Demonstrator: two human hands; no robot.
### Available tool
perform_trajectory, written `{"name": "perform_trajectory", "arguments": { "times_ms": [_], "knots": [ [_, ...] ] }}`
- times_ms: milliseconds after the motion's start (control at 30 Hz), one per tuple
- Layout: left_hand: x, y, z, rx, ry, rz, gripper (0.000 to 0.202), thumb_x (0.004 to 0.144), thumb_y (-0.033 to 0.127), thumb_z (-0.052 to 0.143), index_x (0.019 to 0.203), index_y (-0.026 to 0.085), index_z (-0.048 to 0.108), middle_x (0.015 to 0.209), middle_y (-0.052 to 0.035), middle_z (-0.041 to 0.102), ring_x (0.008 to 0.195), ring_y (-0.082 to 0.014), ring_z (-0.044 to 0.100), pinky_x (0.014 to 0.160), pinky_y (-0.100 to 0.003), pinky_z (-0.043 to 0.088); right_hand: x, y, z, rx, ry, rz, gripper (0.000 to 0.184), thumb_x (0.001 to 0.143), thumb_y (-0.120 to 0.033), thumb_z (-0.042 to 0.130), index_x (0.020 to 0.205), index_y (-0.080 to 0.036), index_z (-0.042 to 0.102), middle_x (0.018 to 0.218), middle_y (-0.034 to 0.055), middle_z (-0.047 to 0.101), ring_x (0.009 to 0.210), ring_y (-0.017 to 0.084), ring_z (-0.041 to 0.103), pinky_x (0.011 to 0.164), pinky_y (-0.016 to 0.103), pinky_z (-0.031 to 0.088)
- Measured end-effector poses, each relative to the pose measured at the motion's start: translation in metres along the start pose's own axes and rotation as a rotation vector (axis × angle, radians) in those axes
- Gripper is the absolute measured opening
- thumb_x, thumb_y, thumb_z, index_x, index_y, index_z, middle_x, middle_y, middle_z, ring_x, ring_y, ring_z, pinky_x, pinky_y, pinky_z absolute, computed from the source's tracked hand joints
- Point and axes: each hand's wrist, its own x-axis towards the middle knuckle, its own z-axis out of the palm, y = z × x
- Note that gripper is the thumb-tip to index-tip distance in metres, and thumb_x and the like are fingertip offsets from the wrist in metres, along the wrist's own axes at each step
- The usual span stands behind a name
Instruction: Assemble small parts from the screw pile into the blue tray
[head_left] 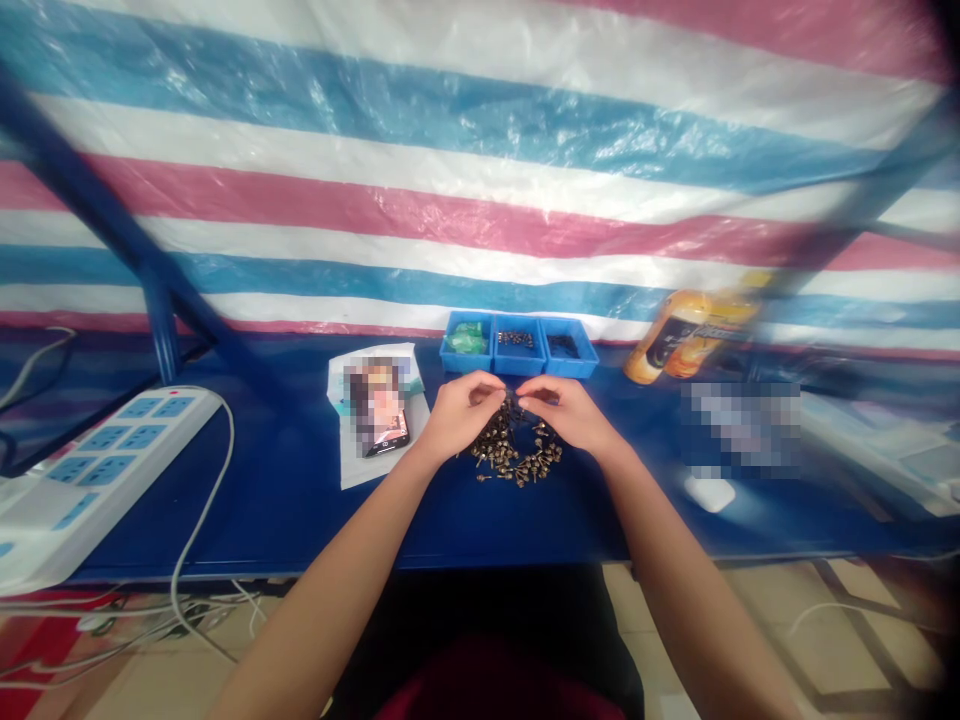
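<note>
My left hand point(463, 408) and my right hand point(568, 408) face each other over a pile of small brass-and-dark metal parts point(525, 465) on the blue table point(285, 500). Thumb and fingers are pinched together on both hands. What sits between the fingertips is too small and dark to name. Just behind my hands stand three blue bins: the left bin point(442, 352) has a green plastic bag point(466, 338) in it, the middle bin point(517, 362) holds small metal parts, and the right bin point(589, 360) holds dark pieces.
Left of my hands, a phone point(391, 438) lies on white packaging point(356, 465). Further left are a power strip point(112, 470) and its white cable point(217, 480). Orange drink bottles point(667, 335) stand back right, with a small white case point(710, 492) nearer. Striped plastic sheeting point(450, 180) hangs behind.
</note>
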Motion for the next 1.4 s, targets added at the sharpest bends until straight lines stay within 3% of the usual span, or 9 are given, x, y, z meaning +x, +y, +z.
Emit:
{"name": "perform_trajectory", "arguments": {
  "times_ms": [200, 367, 933, 1400],
  "knots": [
    [-0.003, 0.005, 0.003, 0.036, -0.104, 0.111, 0.022, 0.085, 0.033, 0.067, 0.103, 0.021, 0.07, 0.095, -0.0044, 0.075, 0.081, -0.0167, 0.069, 0.074, -0.028, 0.054, 0.005, -0.004, 0.013, 0.318, 0.117, 0.106, 0.032, 0.072, -0.046, 0.078, 0.088, -0.019, 0.071, 0.083, 0.0024, 0.071, 0.072, 0.015, 0.061, 0.074, 0.032, 0.051],
    [-0.002, 0.005, 0.004, 0.04, -0.058, 0.127, 0.017, 0.088, 0.034, 0.065, 0.096, 0.021, 0.071, 0.094, -0.0032, 0.075, 0.08, -0.016, 0.069, 0.073, -0.027, 0.053, 0.005, -0.002, 0.019, 0.44, 0.097, 0.089, 0.03, 0.073, -0.044, 0.079, 0.088, -0.02, 0.071, 0.071, -0.0007, 0.066, 0.064, 0.012, 0.056, 0.067, 0.03, 0.047],
    [-0.001, 0.004, 0.003, 0.076, -0.023, 0.105, 0.019, 0.087, 0.036, 0.066, 0.095, 0.021, 0.074, 0.095, -0.0032, 0.076, 0.08, -0.0172, 0.071, 0.074, -0.028, 0.055, 0.008, 0.008, 0.025, 0.442, 0.157, 0.043, 0.03, 0.071, -0.041, 0.082, 0.087, -0.02, 0.068, 0.072, -0.0012, 0.069, 0.053, 0.011, 0.056, 0.056, 0.028, 0.047],
    [0.002, -0.012, 0.005, -0.093, -0.022, 0.04, 0.018, 0.081, 0.034, 0.073, 0.091, 0.019, 0.076, 0.099, -0.0055, 0.077, 0.089, -0.0212, 0.073, 0.083, -0.032, 0.059, 0.003, 0.005, 0.029, 0.06, 0.243, -0.142, 0.016, 0.085, -0.035, 0.066, 0.091, -0.021, 0.072, 0.09, 0.0047, 0.074, 0.076, 0.019, 0.067, 0.07, 0.032, 0.053]
  ]
}}
